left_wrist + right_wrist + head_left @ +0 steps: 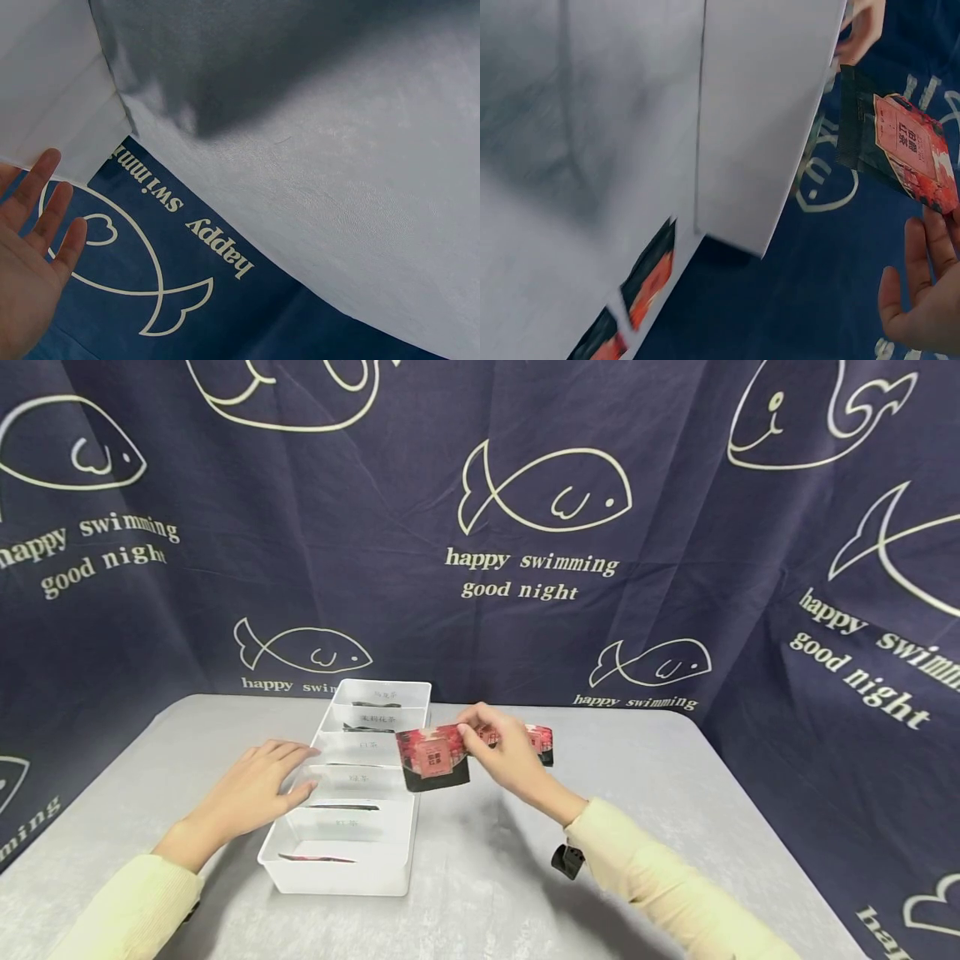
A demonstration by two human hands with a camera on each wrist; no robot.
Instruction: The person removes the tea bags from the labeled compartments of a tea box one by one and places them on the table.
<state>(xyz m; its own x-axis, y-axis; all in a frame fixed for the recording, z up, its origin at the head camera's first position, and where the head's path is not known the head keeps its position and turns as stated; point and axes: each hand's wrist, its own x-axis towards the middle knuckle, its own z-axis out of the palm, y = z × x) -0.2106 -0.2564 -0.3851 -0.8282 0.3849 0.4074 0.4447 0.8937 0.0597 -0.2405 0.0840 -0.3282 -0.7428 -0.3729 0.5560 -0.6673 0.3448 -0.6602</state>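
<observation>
My right hand [506, 752] pinches a red-and-black tea sachet [435, 764] by its upper corner, holding it in the air just right of a white divided box [341, 881]. In the right wrist view the sachet [907, 142] shows its pink label, with the fingertips at its edge. At the box's left rim is my left hand [251, 785], fingers extended and holding nothing. Its spread fingers also show beside the box wall in the left wrist view. The box has several labelled compartments in a row; a red-edged sachet [317, 858] lies in the nearest one.
More red-and-black sachets [543, 743] lie on the grey table behind my right hand; two [651, 281] show in the right wrist view. Dark sachets [375, 704] sit in other compartments. A navy curtain [540, 635] with fish drawings hangs behind the table.
</observation>
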